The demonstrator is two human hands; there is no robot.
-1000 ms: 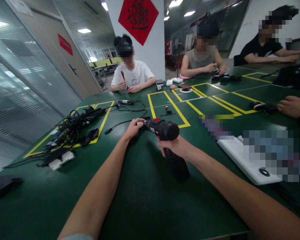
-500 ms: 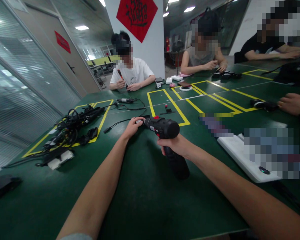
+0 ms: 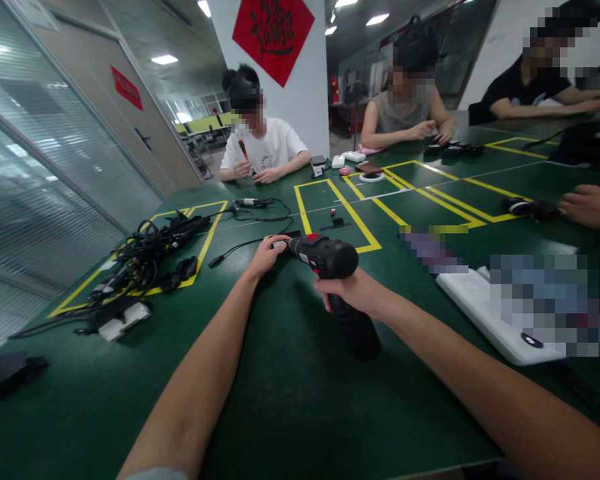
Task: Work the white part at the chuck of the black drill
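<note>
A black cordless drill [image 3: 327, 260] with red accents is held in front of me, its nose pointing left and its grip hanging down toward me. My right hand [image 3: 347, 293] wraps the top of the grip, just under the motor body. My left hand [image 3: 265, 258] closes around the nose of the drill at the chuck, where a small pale bit or tip [image 3: 280, 245] shows. The drill's thick battery base [image 3: 360, 337] rests near the green table top [image 3: 280, 413], or hangs just above it; I cannot tell which.
To the left, a tangle of black cables and tools [image 3: 150, 250] lies inside a yellow taped rectangle [image 3: 205, 243]. A thin black cable [image 3: 245, 247] runs close to my left hand. A white board [image 3: 480, 307] lies at right, and a co-worker's hand [image 3: 587, 205] rests at the right edge.
The whole view has shifted slightly as my head moved. Both hands keep the same hold on the drill, and it has not visibly moved relative to them.
</note>
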